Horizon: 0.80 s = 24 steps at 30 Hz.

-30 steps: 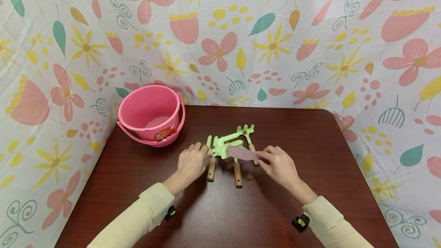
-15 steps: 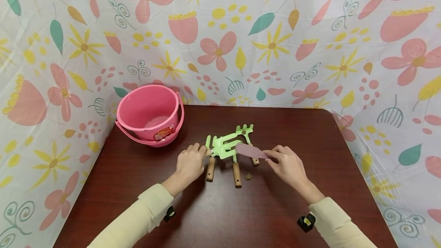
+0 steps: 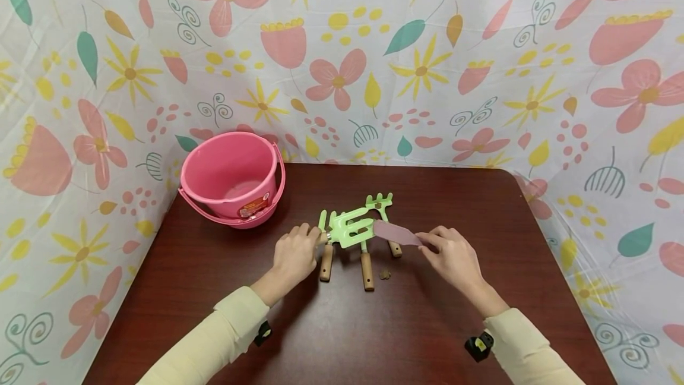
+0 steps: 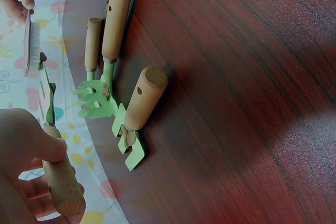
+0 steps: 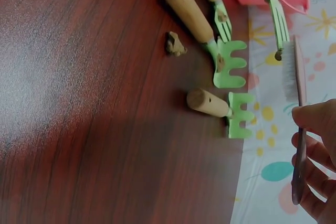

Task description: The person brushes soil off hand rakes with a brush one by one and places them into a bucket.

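My left hand (image 3: pixel 295 254) grips the wooden handle of a green garden fork (image 3: pixel 344 232), held above the table with its tines pointing right. My right hand (image 3: pixel 453 256) holds a mauve-backed brush (image 3: pixel 396 233) by its thin handle. White bristles (image 5: pixel 289 74) show in the right wrist view, close to the fork's tine tips; whether they touch I cannot tell. A brown lump (image 5: pixel 279 55) clings near those tips. Below lie more green tools with wooden handles: a small fork (image 5: pixel 223 22), a rake (image 5: pixel 230 72) and another rake (image 5: pixel 240 116). Brown bits stick to some of them.
A pink bucket (image 3: pixel 232 165) with its handle down stands at the table's back left. A loose brown clump (image 3: pixel 385 275) lies on the dark wooden table (image 3: pixel 363 337) near the tool handles. A flower-patterned cloth (image 3: pixel 342 22) hangs behind and at both sides.
My right hand has moved right, drawing the brush from over the fork's head out to the tine tips. The left hand and the fork have barely moved.
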Available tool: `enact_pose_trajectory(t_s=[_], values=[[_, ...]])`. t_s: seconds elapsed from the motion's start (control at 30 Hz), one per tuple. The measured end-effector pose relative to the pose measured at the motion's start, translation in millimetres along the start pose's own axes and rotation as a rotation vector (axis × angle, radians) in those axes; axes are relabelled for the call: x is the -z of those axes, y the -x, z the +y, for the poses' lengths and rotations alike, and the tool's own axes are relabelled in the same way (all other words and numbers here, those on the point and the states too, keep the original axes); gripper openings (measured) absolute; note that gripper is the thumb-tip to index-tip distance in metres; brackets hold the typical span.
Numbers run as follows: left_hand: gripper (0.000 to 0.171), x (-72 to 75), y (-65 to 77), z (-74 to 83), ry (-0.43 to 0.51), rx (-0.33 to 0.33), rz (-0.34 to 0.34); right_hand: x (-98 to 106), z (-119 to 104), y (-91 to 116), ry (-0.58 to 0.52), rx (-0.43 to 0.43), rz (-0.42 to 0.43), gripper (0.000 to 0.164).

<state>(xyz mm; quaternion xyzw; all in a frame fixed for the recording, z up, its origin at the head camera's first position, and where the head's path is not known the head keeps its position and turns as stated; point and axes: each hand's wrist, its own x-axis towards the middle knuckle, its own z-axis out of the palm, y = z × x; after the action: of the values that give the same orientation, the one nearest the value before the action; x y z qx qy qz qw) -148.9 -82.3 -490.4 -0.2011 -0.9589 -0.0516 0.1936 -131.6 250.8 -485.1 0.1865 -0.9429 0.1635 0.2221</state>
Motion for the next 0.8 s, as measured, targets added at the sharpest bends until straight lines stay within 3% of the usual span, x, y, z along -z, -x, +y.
enact_pose_trajectory(t_s=[0.57, 0.8], values=[[0.025, 0.9, -0.5, -1.1, 0.012, 0.019, -0.035, 2.3, 7.8, 1.2, 0.014, -0.03, 0.008, 0.025], [0.027, 1.0, -2.3, 1.6, 0.029, 0.002, 0.001, 0.0, -1.3, -1.9, -0.009, -0.014, 0.004, 0.025]])
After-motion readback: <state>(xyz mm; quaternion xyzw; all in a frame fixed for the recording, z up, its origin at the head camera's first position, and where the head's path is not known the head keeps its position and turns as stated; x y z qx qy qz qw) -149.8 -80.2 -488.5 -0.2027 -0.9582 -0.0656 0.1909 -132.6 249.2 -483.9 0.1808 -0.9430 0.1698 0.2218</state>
